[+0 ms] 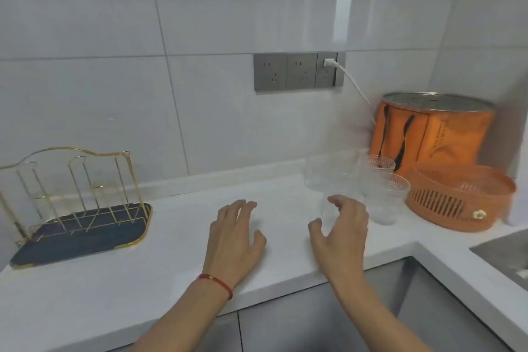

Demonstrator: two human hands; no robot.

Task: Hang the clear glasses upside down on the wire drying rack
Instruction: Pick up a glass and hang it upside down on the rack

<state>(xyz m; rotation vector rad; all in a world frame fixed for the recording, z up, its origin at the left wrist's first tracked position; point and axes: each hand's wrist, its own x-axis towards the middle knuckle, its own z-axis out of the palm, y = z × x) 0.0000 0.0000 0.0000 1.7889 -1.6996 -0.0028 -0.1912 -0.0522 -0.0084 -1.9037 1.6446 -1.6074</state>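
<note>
A gold wire drying rack point(71, 191) with upright prongs stands on a dark tray at the left of the white counter, with nothing on it. Several clear glasses stand upright at the right of the counter: a wide one point(328, 174) at the back, a ribbed one point(387, 200) toward the front and another point(380, 164) behind it. My right hand point(340, 231) is open, fingers spread, just in front of a blurred clear glass point(328, 208), apart from it as far as I can tell. My left hand point(234, 240) hovers open over the bare counter middle.
An orange slotted basket point(457, 200) and an orange container with a metal lid point(428, 134) sit at the back right corner. A white cable point(354, 83) runs from the wall sockets. A sink edge point(503, 254) shows at far right.
</note>
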